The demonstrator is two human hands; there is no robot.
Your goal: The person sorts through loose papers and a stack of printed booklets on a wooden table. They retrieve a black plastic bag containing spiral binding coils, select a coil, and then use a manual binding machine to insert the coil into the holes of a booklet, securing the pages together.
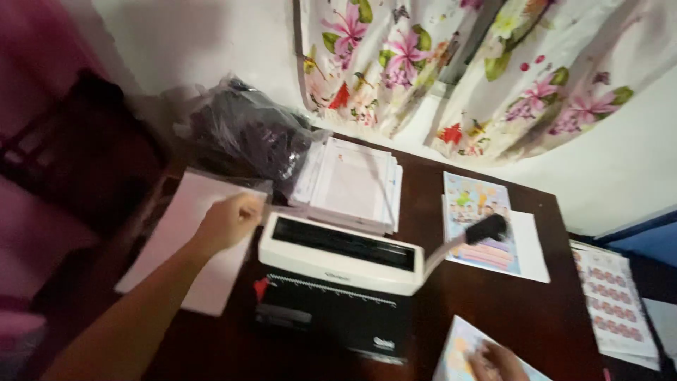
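Left hand (229, 220) curled closed, pinching the pale sheet (194, 243) near the tabletop's (508, 310) left edge, apparently to steady it beside the binding machine (338, 282). Right hand (497, 363) at the near edge, resting on a colourful booklet (458, 353); fingers too cropped to tell.

The left arm comes in from the lower left of the frame, bare forearm stretched up and to the right toward the middle. The left hand (229, 221) is curled into a loose fist, knuckles up, fingers tucked under. The right hand (496, 361) shows only at the bottom edge, right of centre, blurred, fingers bent downward; its grip cannot be told.
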